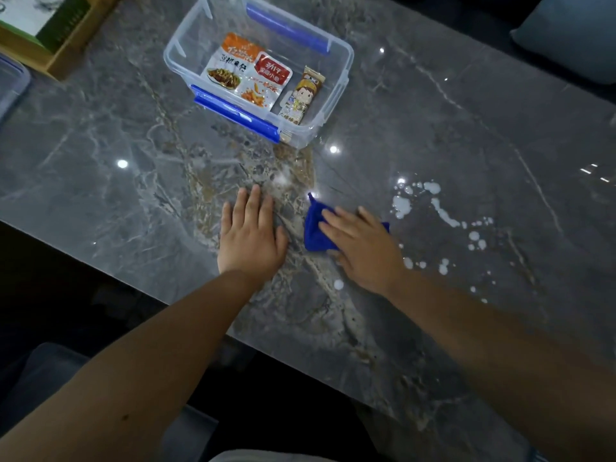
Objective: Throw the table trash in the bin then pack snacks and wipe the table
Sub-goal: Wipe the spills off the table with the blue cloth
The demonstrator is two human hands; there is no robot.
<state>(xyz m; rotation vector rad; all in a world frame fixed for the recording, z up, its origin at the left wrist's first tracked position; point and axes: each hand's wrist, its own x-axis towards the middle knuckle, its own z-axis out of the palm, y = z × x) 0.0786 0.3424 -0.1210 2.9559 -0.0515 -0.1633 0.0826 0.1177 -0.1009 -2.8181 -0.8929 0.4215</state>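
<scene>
A clear plastic box [343, 55] with blue clips stands open on the grey marble table [116, 201]. Inside lie an orange snack packet [230, 65], a red snack packet [268, 83] and a brown stick-shaped snack [303, 95]. My right hand [363, 248] presses flat on a folded blue cloth [315, 228] on the table. To the right of the cloth spreads a white liquid spill [440, 211] in drops and streaks. My left hand [250, 235] rests flat on the table beside the cloth, fingers apart, holding nothing.
A wooden tray [66, 51] with a green-edged item sits at the far left corner. Another clear container's edge [10, 85] shows at the left border. A blue-grey cushion [573, 35] lies beyond the table at the top right. The table's near edge runs diagonally below my arms.
</scene>
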